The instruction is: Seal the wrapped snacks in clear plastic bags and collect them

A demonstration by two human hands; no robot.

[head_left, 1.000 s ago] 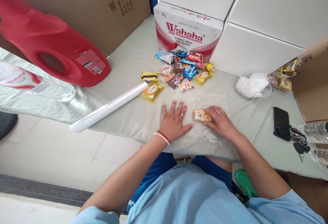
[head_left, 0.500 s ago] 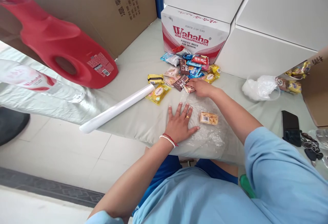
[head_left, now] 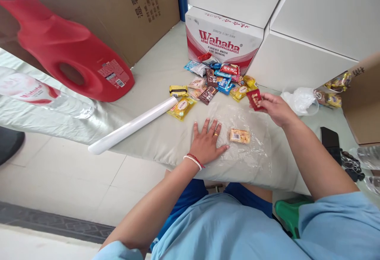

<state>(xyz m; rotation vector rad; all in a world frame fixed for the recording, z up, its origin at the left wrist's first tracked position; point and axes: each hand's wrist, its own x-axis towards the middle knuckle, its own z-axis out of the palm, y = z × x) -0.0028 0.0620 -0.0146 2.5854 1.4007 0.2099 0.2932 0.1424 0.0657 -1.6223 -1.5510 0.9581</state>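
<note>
My left hand [head_left: 208, 143] lies flat with spread fingers at the left edge of a sheet of clear plastic film [head_left: 258, 155]. My right hand [head_left: 274, 108] pinches a small red snack packet [head_left: 255, 99] above the far right part of the film. On the film rests a wrapped golden pastry [head_left: 240, 136] with a barcode label. Behind it is a heap of packaged snacks, among them brown cocoa packets [head_left: 208, 94], a yellow packet [head_left: 239, 92] and a red packet [head_left: 229, 68]. Left of the heap lies another yellow packet [head_left: 181, 108].
A white roll [head_left: 133, 125] lies at the left, near a water bottle [head_left: 44, 93] and a big red jug [head_left: 80, 58]. A Wahaha carton [head_left: 222, 38] backs the heap. At right are a white plastic bag [head_left: 301, 100], more snacks [head_left: 328, 98] and a black phone [head_left: 330, 143].
My right hand has moved right from the front of the snack heap and now holds up a red packet. My left hand has stayed flat in place.
</note>
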